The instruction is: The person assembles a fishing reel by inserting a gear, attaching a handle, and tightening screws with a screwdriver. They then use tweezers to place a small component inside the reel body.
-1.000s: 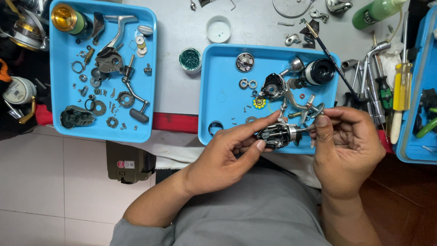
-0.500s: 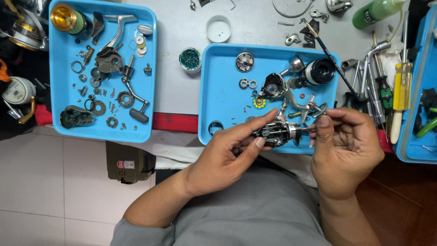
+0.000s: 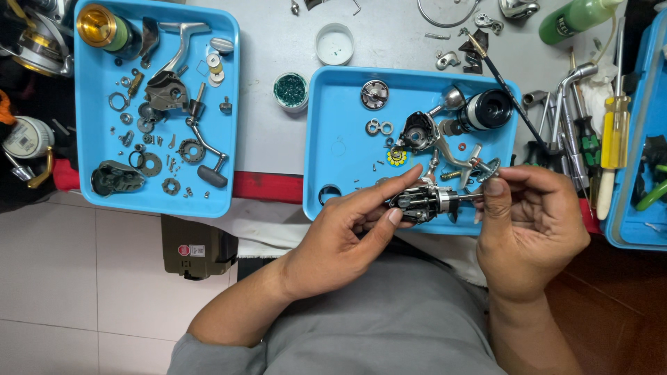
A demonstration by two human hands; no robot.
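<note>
Far left: a gold-and-silver fishing reel [image 3: 31, 38] and a second reel with a gold handle [image 3: 26, 142], both off the trays.

Left blue tray [image 3: 229, 104]: a gold spool [image 3: 101, 28], a silver crank handle [image 3: 179, 38], a dark reel body [image 3: 165, 90], a black side cover [image 3: 114, 177], plus loose washers, gears and screws.

Below it, on the tiled floor: an olive-green box [image 3: 194, 246].

Between the trays: a small tub of green grease [image 3: 290, 90] and a white lid [image 3: 334, 43].

Middle blue tray [image 3: 326, 139]: a round silver gear [image 3: 374, 94], a black spool [image 3: 486, 109], a dark rotor housing [image 3: 419, 130], a yellow flower-shaped part [image 3: 397, 157].

Left hand [image 3: 340, 236]: fingers closed round a dark reel assembly [image 3: 420, 200], held just above the tray's near edge.

Right hand [image 3: 531, 222]: thumb and forefinger pinched on the assembly's thin silver shaft [image 3: 464, 198].

Right of the tray: a green squeeze bottle [image 3: 577, 17], a thin brush [image 3: 500, 80], steel wrenches [image 3: 566, 104], a yellow-handled screwdriver [image 3: 611, 132], and the edge of a third blue tray [image 3: 636, 125].
</note>
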